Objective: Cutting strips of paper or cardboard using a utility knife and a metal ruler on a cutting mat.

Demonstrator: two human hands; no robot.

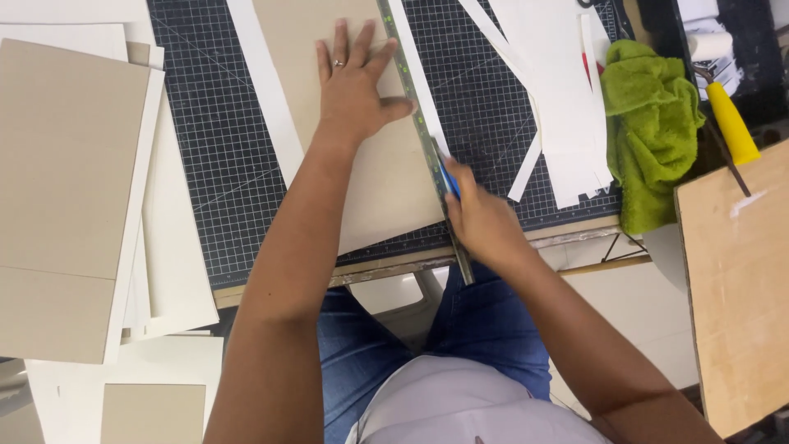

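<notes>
My left hand lies flat, fingers spread, on a tan cardboard sheet and presses a long metal ruler against it. The sheet rests on a dark gridded cutting mat. My right hand is closed around a blue-handled cutter, whose tip sits against the ruler's right edge near the sheet's lower part. The blade itself is hidden by my fingers.
White paper strips and offcuts lie on the mat to the right, beside a green cloth. A yellow-handled tool and a wooden board are at far right. Stacks of tan and white boards fill the left.
</notes>
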